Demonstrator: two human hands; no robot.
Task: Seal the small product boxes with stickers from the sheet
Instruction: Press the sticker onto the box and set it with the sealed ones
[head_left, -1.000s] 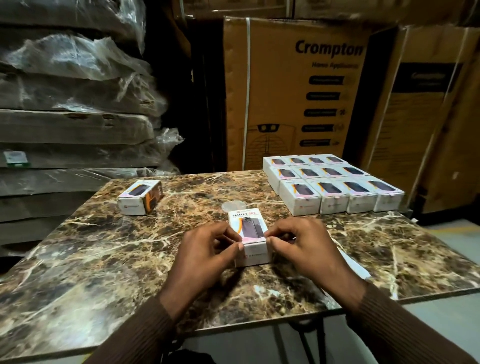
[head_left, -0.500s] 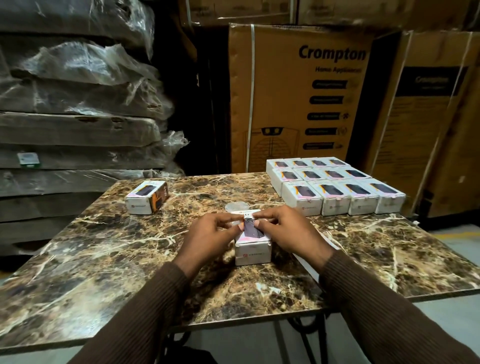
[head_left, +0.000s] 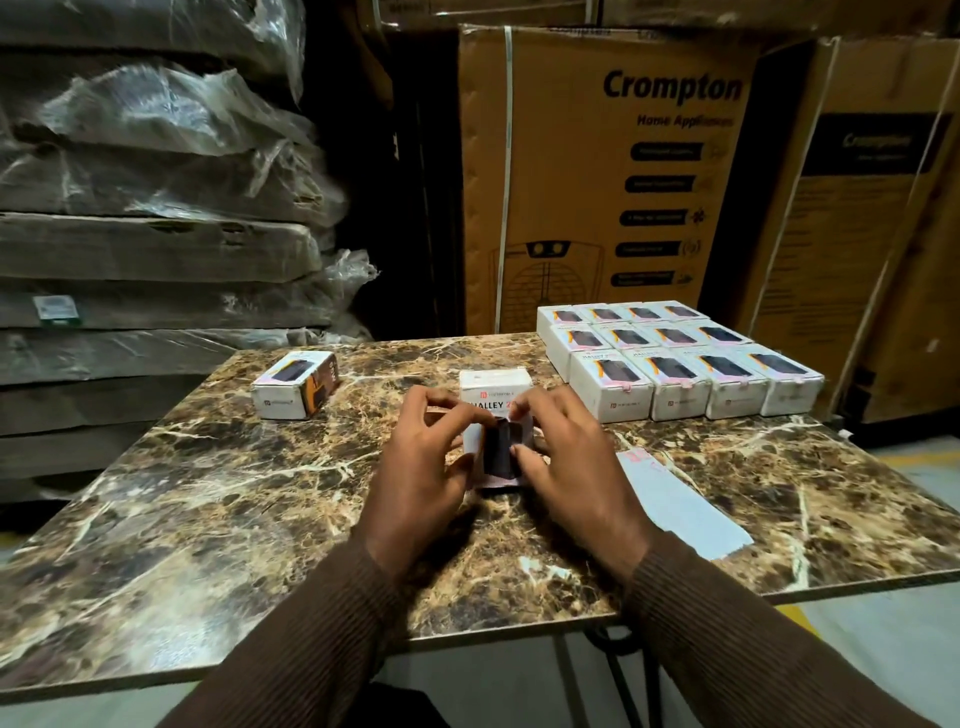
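Your left hand (head_left: 415, 467) and right hand (head_left: 566, 467) both grip the small product box (head_left: 496, 410) at the marble table's (head_left: 208, 493) middle, fingers curled round it; the sticker sheet (head_left: 680, 504) lies just right.

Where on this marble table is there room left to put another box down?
Bare marble lies between the lone box at the far left and the left hand, and along the table's near left. It is crowded at the far right, with the box block, and beside the right hand, with the sticker sheet.
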